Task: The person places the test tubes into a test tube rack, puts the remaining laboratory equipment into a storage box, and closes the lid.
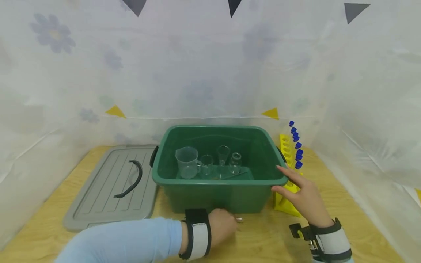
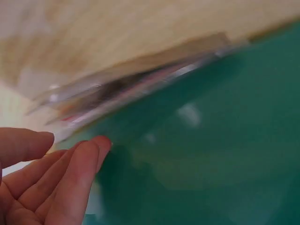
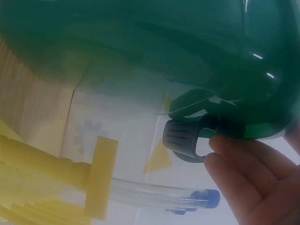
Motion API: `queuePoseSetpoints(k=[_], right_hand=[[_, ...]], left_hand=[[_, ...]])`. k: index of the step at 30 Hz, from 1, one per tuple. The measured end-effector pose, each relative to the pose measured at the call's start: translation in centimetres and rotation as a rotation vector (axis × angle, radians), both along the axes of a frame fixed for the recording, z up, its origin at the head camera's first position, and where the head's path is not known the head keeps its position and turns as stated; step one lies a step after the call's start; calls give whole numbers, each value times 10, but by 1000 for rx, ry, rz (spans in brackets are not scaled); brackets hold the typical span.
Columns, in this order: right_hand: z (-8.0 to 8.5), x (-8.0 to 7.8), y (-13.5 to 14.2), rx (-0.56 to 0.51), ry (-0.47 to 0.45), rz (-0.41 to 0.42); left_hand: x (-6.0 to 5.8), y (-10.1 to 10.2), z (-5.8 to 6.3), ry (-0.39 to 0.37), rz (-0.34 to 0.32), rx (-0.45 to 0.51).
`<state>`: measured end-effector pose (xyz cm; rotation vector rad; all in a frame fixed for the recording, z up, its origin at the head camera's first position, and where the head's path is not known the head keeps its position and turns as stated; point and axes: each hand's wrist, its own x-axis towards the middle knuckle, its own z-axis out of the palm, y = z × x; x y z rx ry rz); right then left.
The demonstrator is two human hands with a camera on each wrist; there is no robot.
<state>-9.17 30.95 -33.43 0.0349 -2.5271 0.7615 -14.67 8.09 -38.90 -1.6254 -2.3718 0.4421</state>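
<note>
A green plastic bin [image 1: 217,197] stands mid-table with clear labware inside: a measuring jug [image 1: 187,162], a beaker [image 1: 207,164], a conical vessel [image 1: 223,153] and a small jar [image 1: 235,162]. My right hand [image 1: 304,197] grips the bin's rim at its near right corner, close to the black handle [image 3: 183,138]. Low against the bin's front is my left hand [image 1: 223,226], its thumb apart from the loosely bent fingers [image 2: 82,173]. Just beyond those fingertips, slender clear rods [image 2: 154,79] lie along the bin's base, blurred, one with a reddish line.
To the left lies a grey lid [image 1: 108,190] with a black handle [image 1: 135,180] across it. Right of the bin stands a yellow rack [image 1: 284,206] with several blue-capped tubes [image 1: 298,146]. A patterned white sheet [image 1: 204,73] hangs behind the wooden table [image 1: 263,237].
</note>
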Motion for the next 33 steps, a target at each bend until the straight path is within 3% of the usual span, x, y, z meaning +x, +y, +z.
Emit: queuePoseSetpoints(k=[5,12,22,27,33], right_hand=[[-1,0,0,-2,-3,-2],[-2,1,1,-7,-8,-5],[1,-1,0,5,16,-5],[2,0,-1,1,3,-6],[2,0,-1,2,-1,-6]], left_hand=[[-4,2,-12,57,33,9],[-8,4,-22,93,31,9],[-8,9,-22,158,69,-27],[-10,8,-19,136,88,-30],[-16,1,-15,88,-1,-27]])
